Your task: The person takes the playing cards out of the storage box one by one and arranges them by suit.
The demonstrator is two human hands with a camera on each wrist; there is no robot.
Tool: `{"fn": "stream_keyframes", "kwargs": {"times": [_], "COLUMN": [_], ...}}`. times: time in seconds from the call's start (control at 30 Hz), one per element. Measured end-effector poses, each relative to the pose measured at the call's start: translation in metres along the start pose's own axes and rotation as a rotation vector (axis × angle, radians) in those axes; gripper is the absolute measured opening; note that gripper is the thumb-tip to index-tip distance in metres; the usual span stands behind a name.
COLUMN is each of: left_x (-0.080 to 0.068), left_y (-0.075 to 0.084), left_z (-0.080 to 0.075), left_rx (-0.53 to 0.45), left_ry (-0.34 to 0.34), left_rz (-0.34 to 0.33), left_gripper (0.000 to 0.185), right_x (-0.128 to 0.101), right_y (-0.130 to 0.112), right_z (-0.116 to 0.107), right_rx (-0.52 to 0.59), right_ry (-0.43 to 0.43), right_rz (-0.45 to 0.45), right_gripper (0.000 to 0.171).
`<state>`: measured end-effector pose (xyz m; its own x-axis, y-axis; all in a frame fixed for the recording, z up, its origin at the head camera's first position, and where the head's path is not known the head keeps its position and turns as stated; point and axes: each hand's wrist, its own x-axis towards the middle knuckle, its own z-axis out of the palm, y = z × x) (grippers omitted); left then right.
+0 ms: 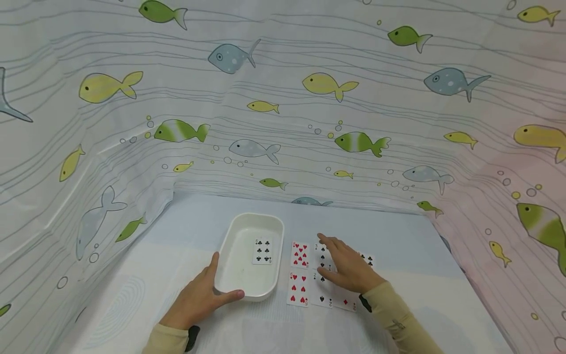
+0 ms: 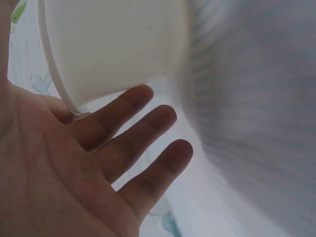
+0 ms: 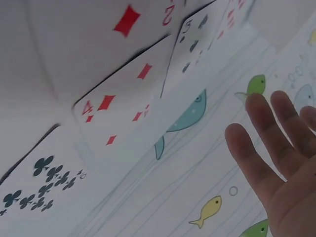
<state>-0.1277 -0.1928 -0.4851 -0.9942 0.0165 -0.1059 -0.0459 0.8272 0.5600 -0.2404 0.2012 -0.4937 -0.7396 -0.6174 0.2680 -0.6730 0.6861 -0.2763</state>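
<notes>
My left hand (image 1: 194,301) spans the near left corner of a white plastic tray (image 1: 240,271), its thumb at the near rim and its fingers along the outside. Those fingers look fairly straight in the left wrist view. Inside the tray lies a six of clubs (image 1: 263,251). Over face-up playing cards hovers my right hand (image 1: 351,268), fingers extended and holding nothing. It partly hides a three of spades (image 1: 322,250), a two of spades (image 1: 322,298) and a two of diamonds (image 1: 346,301). The right wrist view shows a four of diamonds (image 3: 106,102).
A six of hearts (image 1: 298,288) and another hearts card (image 1: 300,254) lie right beside the tray. A clubs card (image 1: 368,260) sits at the right of the rows. Fish-printed sheeting (image 1: 283,128) walls the table (image 1: 353,221) at the back and sides.
</notes>
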Motion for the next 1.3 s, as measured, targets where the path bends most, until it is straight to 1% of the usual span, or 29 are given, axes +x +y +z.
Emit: {"fn": "stream_keyframes", "kwargs": {"times": [0.17, 0.27, 0.37, 0.5, 0.63, 0.87, 1.0, 1.3], "left_x": [0.0, 0.001, 0.0, 0.0, 0.0, 0.001, 0.0, 0.002], "left_y": [0.0, 0.0, 0.0, -0.001, -0.001, -0.001, 0.001, 0.0], "left_z": [0.0, 0.0, -0.001, -0.001, 0.0, 0.0, 0.0, 0.002], "left_rx": [-0.005, -0.005, -0.002, 0.006, 0.002, 0.006, 0.01, 0.011], "left_ry": [-0.001, 0.0, 0.001, 0.004, 0.002, 0.009, 0.003, 0.005], "left_rz": [-0.002, 0.002, 0.01, 0.016, 0.017, 0.01, 0.0, 0.002], "left_gripper": [0.132, 0.132, 0.131, 0.131, 0.131, 0.131, 0.131, 0.131], "right_x": [0.018, 0.029, 0.038, 0.052, 0.066, 0.088, 0.098, 0.12], "right_y": [-0.011, -0.018, -0.025, -0.034, -0.039, -0.043, -0.047, -0.058], "right_z": [0.001, 0.001, 0.001, 0.002, 0.003, 0.003, 0.006, 0.014], "right_rx": [-0.011, -0.024, -0.022, -0.007, -0.009, 0.006, 0.028, 0.007], "right_ry": [0.029, 0.023, 0.008, 0.001, 0.005, 0.022, -0.022, -0.104], "right_rz": [-0.043, -0.039, -0.027, -0.031, -0.036, -0.073, -0.075, -0.09], "right_gripper": [0.085, 0.084, 0.085, 0.084, 0.084, 0.087, 0.091, 0.095]}}
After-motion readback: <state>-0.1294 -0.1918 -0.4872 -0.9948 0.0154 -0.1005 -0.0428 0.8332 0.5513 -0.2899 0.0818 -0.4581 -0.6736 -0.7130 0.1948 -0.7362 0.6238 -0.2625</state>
